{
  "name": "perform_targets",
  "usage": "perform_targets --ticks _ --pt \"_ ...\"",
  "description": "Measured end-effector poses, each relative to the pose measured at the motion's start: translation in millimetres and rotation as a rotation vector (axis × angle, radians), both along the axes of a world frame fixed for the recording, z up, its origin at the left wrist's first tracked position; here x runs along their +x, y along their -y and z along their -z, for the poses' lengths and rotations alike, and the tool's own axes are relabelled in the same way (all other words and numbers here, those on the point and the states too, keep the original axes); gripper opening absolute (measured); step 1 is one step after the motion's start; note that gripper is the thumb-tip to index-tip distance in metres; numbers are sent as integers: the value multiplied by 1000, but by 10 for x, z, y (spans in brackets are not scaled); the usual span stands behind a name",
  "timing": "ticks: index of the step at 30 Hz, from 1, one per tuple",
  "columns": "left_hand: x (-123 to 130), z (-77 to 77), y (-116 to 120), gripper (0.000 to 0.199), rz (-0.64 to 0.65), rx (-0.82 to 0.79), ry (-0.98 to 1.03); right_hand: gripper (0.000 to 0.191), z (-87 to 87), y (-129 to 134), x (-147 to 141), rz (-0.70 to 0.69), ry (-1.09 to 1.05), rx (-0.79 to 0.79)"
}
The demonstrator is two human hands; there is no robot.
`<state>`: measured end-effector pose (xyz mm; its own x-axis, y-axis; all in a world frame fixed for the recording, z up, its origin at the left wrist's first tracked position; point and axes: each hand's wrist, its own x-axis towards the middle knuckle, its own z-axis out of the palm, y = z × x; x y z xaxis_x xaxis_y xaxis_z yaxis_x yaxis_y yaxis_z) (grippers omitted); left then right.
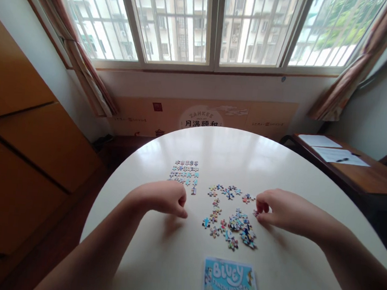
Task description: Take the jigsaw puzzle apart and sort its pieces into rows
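Note:
My right hand is on the right of the loose pieces, its thumb and fingers pinching a small puzzle piece at the table top. To the left, my left hand hangs low over the table with curled fingers and the thumb pointing down; no piece shows in it. Just beyond it lie neat rows of puzzle pieces, partly covered by that hand. Between my hands spreads a loose heap of puzzle pieces, with several scattered pieces behind it.
A blue Bluey picture sheet lies at the near side of the round white table. Papers and a pen rest on a wooden side table at right. A wooden cabinet stands at left; barred windows are ahead.

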<state>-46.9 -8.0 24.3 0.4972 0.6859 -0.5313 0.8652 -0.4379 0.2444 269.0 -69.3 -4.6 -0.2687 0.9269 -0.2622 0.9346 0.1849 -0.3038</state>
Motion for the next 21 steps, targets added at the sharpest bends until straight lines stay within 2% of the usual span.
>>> perform_targets --ticks 5,7,17,21 --pt "-221 -37 -145 25 -172 100 6 15 -14 -8 -28 11 -10 2" --pt "-270 -24 -186 24 -200 100 -2 16 -1 -12 -27 2 -7 0" --pt "-81 53 -85 21 -94 82 7 13 -84 17 -6 29 -33 -124" --pt "-27 80 -60 18 -51 80 2 12 -45 -2 30 29 -68 -154"
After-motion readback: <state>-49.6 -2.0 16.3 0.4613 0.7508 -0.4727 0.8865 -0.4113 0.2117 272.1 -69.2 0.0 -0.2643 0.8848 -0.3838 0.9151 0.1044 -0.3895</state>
